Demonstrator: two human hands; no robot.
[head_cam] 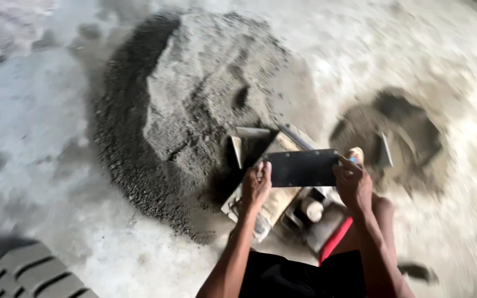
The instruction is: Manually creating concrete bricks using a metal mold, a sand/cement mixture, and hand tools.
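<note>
I hold a flat black rectangular plate [300,168] level between both hands. My left hand [255,185] grips its left end and my right hand [353,182] grips its right end. The plate is above a metal box-shaped mould [255,144] with a dusty tan board beside it, on the ground. Below the plate lie a pale cylindrical piece [312,209] and a red strip [335,240] by my knee.
A big heap of dark grey sandy mix [194,99] rises just beyond the mould. A smaller scooped pile [398,132] with a tool stuck in it lies at right. Grey ribbed moulded blocks [23,273] sit at the lower left. The floor is pale and dusty.
</note>
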